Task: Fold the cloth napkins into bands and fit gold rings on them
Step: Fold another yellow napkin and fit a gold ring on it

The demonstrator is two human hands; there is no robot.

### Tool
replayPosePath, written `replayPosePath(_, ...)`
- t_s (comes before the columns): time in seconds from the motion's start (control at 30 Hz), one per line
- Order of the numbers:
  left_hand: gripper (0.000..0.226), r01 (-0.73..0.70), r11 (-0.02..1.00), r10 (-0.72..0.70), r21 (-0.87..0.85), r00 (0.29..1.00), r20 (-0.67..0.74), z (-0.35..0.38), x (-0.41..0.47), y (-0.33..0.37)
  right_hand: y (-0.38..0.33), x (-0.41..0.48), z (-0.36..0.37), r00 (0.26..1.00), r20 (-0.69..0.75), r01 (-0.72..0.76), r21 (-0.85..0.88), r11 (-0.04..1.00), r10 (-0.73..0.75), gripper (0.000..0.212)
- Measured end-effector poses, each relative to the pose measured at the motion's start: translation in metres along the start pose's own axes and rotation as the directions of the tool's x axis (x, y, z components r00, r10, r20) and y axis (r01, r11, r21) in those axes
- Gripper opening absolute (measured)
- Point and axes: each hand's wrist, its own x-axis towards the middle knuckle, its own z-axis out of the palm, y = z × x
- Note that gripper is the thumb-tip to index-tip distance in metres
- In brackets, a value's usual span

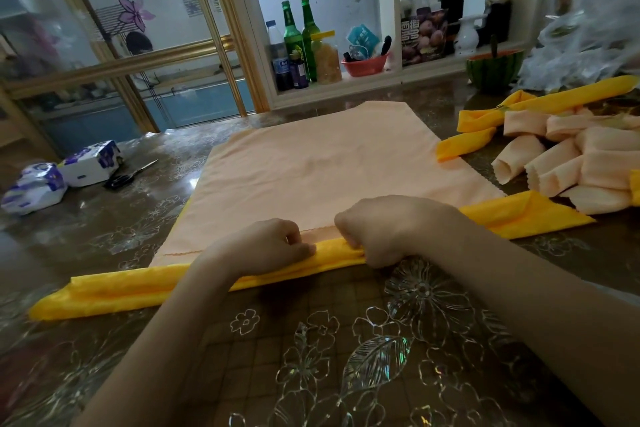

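Note:
A yellow napkin (114, 289) lies rolled into a long band across the near part of the table, under a flat peach cloth (322, 163). My left hand (266, 246) pinches the band's folded edge near its middle, fingers curled. Just to its right, my right hand (391, 229) grips the same band, knuckles up. At the right lies a pile of peach rolled napkins (571, 163) and yellow folded bands (540, 104). No gold ring shows.
Two tissue packs (62, 173) and black scissors (130, 175) lie at the left. A watermelon-shaped bowl (493, 71) and clear plastic bags (585, 31) stand at the back right. Bottles (298, 42) and jars fill the shelf behind. A floral transparent cover (346, 357) spans the table.

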Motion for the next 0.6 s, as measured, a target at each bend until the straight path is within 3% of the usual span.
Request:
replayPosePath(0.1, 0.026, 0.013, 0.995, -0.016, 0.098, 0.999, 0.033, 0.002, -0.001, 0.004, 0.013, 0.004, -0.003, 0.997, 0.07, 0.02, 0.187, 0.982, -0.034, 0.018)
replayPosePath(0.2, 0.024, 0.001, 0.993, -0.003, 0.118, 1.0, 0.019, 0.001, -0.003, 0.009, 0.02, 0.016, 0.005, 0.984, -0.168, 0.01, 0.403, 0.915, 0.063, 0.029)
replayPosePath(0.27, 0.024, -0.01, 0.998, 0.01, 0.06, 1.0, -0.006, 0.003, -0.007, 0.007, 0.015, 0.027, 0.019, 0.92, -0.365, -0.008, 0.345, 0.939, 0.141, 0.032)
replayPosePath(0.37, 0.022, -0.011, 0.994, 0.006, -0.106, 0.999, -0.048, 0.005, -0.007, 0.0, 0.001, 0.041, 0.036, 0.885, -0.464, 0.076, 0.246, 0.966, 0.048, 0.032)
replayPosePath(0.5, 0.024, 0.026, 0.925, -0.039, -0.38, 0.999, -0.026, 0.009, -0.014, -0.011, -0.005, 0.044, 0.045, 0.917, -0.399, 0.069, 0.196, 0.978, 0.015, 0.043)
replayPosePath(0.6, 0.037, 0.083, 0.902, -0.104, -0.424, 0.994, -0.027, 0.009, -0.018, -0.007, -0.005, 0.037, 0.049, 0.958, -0.276, 0.002, 0.252, 0.968, 0.07, 0.054)
